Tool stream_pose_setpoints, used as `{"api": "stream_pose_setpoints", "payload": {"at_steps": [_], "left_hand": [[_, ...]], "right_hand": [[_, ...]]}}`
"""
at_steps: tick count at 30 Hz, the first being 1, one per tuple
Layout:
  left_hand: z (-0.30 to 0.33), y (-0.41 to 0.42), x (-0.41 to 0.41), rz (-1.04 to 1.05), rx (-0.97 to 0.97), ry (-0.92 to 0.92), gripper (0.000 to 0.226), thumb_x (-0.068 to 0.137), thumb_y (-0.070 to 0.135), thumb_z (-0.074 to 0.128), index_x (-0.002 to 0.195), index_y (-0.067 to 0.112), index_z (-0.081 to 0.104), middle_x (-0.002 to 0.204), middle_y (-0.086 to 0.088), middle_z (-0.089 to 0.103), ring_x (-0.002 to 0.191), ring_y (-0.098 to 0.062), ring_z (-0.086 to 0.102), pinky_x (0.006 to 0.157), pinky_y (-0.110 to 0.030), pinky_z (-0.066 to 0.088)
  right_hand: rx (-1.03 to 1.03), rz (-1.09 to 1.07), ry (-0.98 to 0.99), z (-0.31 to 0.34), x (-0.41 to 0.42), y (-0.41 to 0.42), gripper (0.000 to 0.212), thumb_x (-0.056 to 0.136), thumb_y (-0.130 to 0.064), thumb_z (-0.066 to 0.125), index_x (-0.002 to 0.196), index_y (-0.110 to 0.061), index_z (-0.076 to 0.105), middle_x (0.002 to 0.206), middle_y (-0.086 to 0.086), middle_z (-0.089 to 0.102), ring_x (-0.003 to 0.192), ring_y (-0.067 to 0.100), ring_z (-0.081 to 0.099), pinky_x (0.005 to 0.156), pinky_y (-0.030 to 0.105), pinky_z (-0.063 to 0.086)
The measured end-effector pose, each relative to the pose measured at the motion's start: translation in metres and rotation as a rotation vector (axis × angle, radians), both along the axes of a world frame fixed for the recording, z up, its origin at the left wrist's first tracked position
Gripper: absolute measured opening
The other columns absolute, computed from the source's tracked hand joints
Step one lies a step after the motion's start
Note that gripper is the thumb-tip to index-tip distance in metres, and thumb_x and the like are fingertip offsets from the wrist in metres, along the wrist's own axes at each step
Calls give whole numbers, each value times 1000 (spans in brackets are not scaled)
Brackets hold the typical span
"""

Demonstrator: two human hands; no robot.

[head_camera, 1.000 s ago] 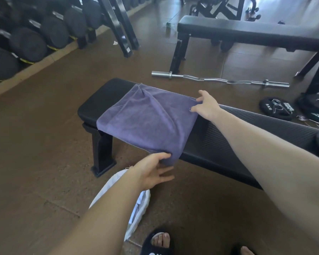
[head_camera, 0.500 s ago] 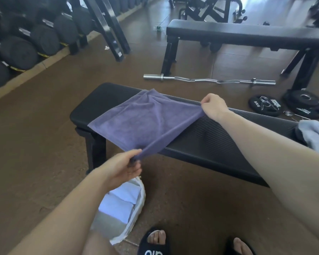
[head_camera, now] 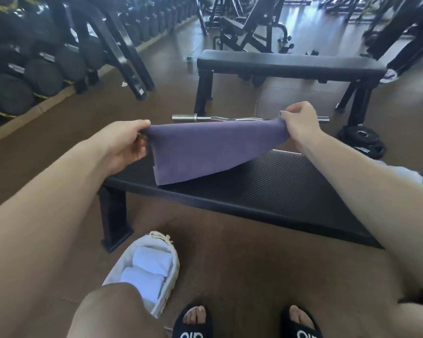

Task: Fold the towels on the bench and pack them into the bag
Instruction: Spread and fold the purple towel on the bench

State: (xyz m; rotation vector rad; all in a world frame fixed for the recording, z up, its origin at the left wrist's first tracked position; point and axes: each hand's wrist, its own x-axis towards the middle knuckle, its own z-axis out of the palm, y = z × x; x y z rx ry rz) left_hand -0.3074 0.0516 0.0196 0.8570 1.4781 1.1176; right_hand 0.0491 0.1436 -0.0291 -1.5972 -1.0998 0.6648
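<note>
Over the black bench (head_camera: 266,189), your left hand (head_camera: 125,145) and right hand (head_camera: 300,124) each pinched a top corner of the purple towel (head_camera: 205,150) stretched between them.

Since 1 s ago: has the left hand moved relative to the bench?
Yes. The left hand has risen from below the bench's near edge to above its top, now pinching the upper left corner of the purple towel, lifted with the right hand.

A second black bench (head_camera: 288,65) stands upper centre, a curl bar (head_camera: 205,118) on the floor before it, dumbbells (head_camera: 42,76) racked upper left, weight plates (head_camera: 363,140) at right.
</note>
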Motion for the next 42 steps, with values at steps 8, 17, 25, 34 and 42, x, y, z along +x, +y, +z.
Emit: {"api": "stream_pose_setpoints", "payload": {"at_steps": [8, 17, 25, 34, 42], "left_hand": [[26, 33, 35, 83, 99, -104, 15, 103, 13, 55, 88, 13, 53, 83, -1, 50, 59, -6, 52, 50, -10, 46], [47, 91, 82, 37, 165, -48, 11, 103, 15, 55, 92, 14, 55, 86, -3, 55, 42, -4, 60, 50, -15, 52], [69, 152, 126, 67, 335, 19, 18, 105, 14, 49, 87, 15, 50, 79, -5, 54, 38, -5, 57, 49, -19, 51], [1, 109, 125, 8, 281, 57, 17, 102, 10, 49, 87, 16, 54, 87, -5, 58, 51, -8, 60, 57, -22, 54], [-137, 10, 82, -164, -65, 314, 28, 103, 9, 52, 76, 8, 50, 71, -16, 56, 43, -12, 62, 44, -22, 54]], "right_hand": [[-53, -71, 25, 51, 31, -8, 32, 75, -13, 69, 107, -12, 61, 92, 7, 60, 78, 22, 57, 63, 27, 43], [-127, -124, 16, 89, 76, 14, 24, 76, -3, 69, 73, -17, 50, 64, 4, 42, 71, 21, 36, 57, 30, 32], [129, -399, -81, 105, 102, 41, 17, 89, -16, 58, 106, -18, 58, 101, -5, 59, 92, 13, 58, 57, -1, 37], [108, -397, -131, 35, 102, -9, 15, 86, -22, 68, 94, -21, 55, 92, -4, 59, 90, 16, 56, 90, 27, 44], [-307, -167, -202, -102, 77, -136, 15, 93, -21, 64, 101, -11, 57, 87, -3, 60, 93, 25, 59, 76, 31, 38]]}}
